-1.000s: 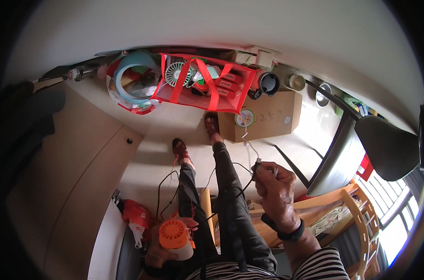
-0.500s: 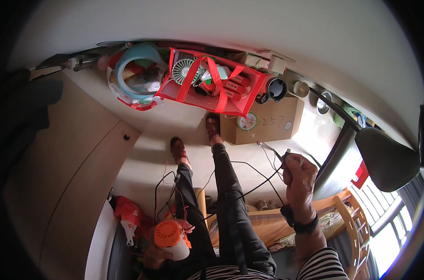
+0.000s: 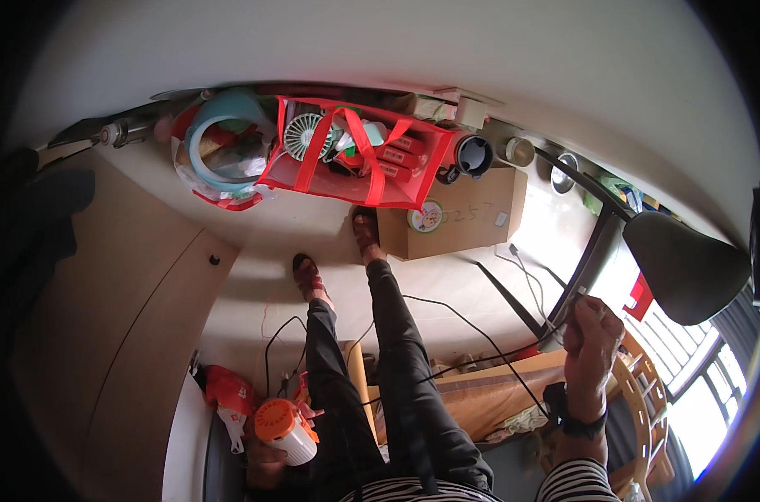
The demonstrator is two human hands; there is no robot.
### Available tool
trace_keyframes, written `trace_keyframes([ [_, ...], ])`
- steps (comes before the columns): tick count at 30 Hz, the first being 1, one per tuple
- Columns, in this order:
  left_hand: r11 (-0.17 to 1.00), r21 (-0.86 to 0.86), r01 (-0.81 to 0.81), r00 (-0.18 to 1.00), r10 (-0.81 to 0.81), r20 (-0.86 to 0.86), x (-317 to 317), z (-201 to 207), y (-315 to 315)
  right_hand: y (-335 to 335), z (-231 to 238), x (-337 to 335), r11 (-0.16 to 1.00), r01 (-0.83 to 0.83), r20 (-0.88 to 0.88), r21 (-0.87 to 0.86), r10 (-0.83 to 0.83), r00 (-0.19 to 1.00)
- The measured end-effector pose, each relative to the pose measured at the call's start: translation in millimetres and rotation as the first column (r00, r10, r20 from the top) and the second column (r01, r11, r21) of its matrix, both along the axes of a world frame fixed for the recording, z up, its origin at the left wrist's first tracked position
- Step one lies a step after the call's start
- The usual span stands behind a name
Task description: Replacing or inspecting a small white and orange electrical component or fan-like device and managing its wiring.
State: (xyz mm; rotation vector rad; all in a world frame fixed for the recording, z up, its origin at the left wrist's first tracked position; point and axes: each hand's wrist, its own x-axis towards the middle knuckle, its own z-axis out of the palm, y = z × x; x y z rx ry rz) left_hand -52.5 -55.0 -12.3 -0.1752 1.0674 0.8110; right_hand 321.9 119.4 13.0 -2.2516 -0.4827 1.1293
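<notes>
Two hands: right hand [image 3: 591, 341], cable [image 3: 472, 328].

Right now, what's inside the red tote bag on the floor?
The red tote bag holds a small white fan and stacked red boxes. Whatever sits lower is hidden by the bag's wall and handles.

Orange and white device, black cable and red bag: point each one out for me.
Orange and white device [image 3: 281, 428], head view, on its orange top.
Black cable [image 3: 480, 335], head view, mid-span beside the leg.
Red bag [image 3: 346, 180], head view, on its front wall.
</notes>
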Motion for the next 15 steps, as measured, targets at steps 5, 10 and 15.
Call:
trace_keyframes([
  [5, 0.970, -0.244, 0.003, 0.960, -0.071, -0.272, -12, 5, -38, -7, -18, 9, 0.998, -0.023, 0.090, -0.059, 0.029, 0.995],
  [10, 0.988, -0.134, -0.078, 0.993, 0.065, -0.103, 11, 5, -3, -15, -73, 18, 0.990, -0.055, 0.077, -0.129, 0.066, 0.995],
  [15, 0.990, -0.070, -0.118, 0.993, 0.117, -0.017, 11, -4, -5, -11, -118, -3, 0.968, -0.164, -0.007, -0.190, 0.165, 0.986],
])
